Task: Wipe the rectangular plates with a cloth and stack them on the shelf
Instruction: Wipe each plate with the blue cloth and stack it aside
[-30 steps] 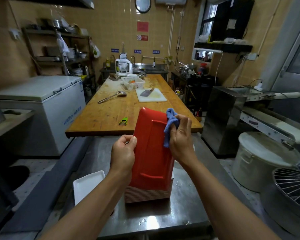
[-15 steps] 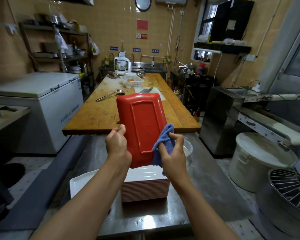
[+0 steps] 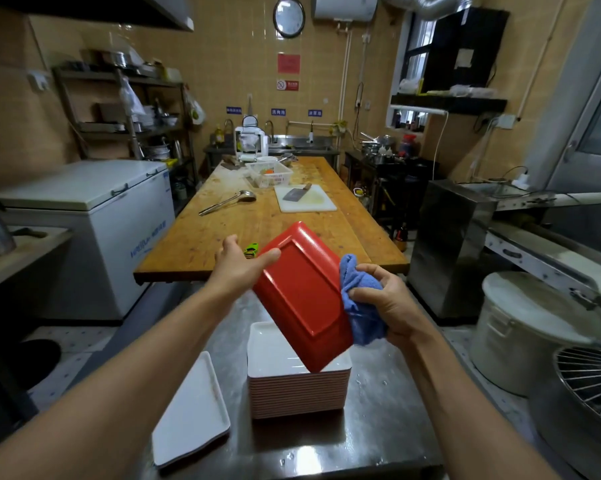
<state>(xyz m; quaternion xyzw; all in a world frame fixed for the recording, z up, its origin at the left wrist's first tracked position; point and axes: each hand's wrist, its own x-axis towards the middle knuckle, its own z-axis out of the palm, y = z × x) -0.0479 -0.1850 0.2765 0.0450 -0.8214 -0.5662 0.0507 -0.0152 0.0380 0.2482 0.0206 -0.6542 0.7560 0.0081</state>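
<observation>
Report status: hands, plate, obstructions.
Left hand holds red plate tilted, underside up; right hand grips cloth at its edge. Plate stack below. Nothing blocking.

Commercial kitchen, steel sinks, chest freezer, long wooden prep table

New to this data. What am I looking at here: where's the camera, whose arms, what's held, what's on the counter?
There is no machine here. One wide-angle camera sits on a person's head, looking forward and down, so the two bare arms are theirs. The left hand holds the upper edge of a red rectangular plate, tilted with its underside toward the camera. The right hand grips a blue cloth against the plate's right edge. Below, on the steel counter, stand a stack of plates and a white tray beside it.
</observation>
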